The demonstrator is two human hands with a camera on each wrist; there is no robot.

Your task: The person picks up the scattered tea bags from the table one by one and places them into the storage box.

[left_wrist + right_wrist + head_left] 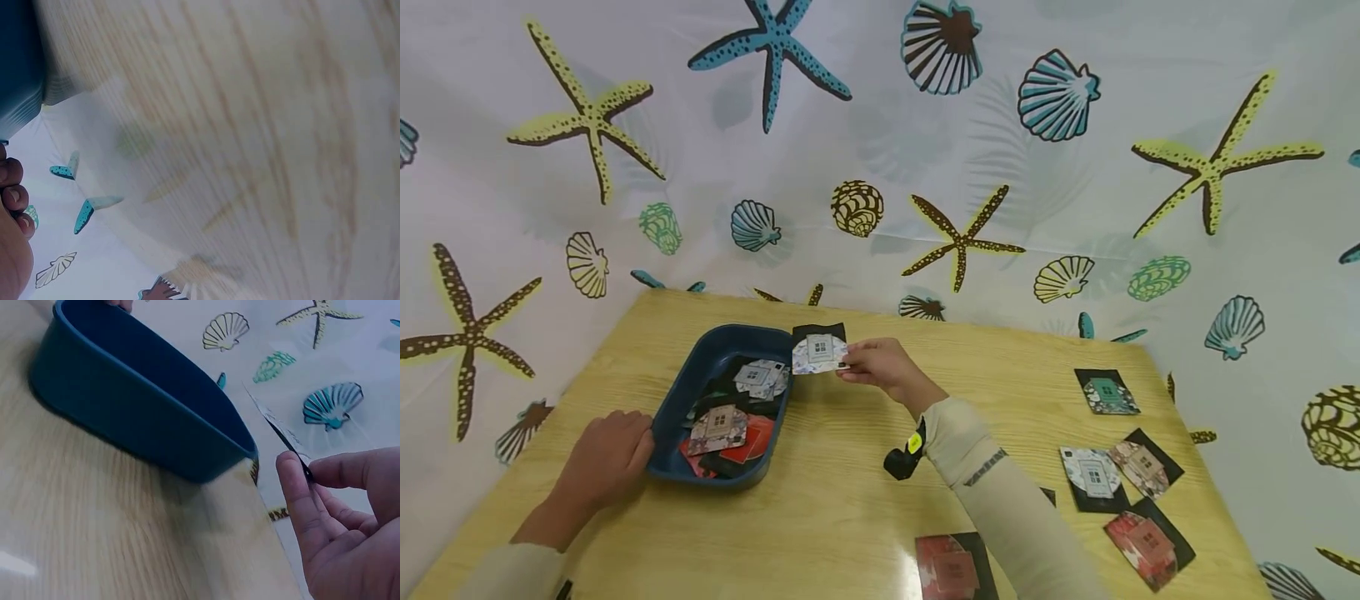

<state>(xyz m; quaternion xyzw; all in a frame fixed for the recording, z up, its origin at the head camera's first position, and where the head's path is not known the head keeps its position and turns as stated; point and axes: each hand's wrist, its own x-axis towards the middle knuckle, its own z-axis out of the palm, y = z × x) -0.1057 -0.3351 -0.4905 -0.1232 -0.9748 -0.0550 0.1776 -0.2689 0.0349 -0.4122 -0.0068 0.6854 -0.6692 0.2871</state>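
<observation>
From the head view, the right hand (883,364) holds up a thin packet (820,350), black with a pale floral front, pinching it at its right edge just beside the right rim of a dark blue tub (703,358). The left hand (602,458) grips the tub's left rim with curled fingers. Inside the tub lie more packets (718,427), overlapping, some pale and some red; on the wood-grained counter (850,450) are a green-fronted packet (1107,392), a loose cluster of three (1131,483) below it, and a red one (955,571) near the right forearm. In the left wrist view, a corner of the tub shows at the upper left with bent fingertips just below it; how firmly they hold cannot be told there. The right wrist view shows the raised packet nearly edge-on, caught between thumb and fingers, outside the tub and clear of the counter. It looks very light and thin, stiff enough to stand out from the pinch yet probably easy to bend or crease, and perhaps a little slick. A gentle hold on one edge or corner should suit it; squeezing across the middle might buckle it.
</observation>
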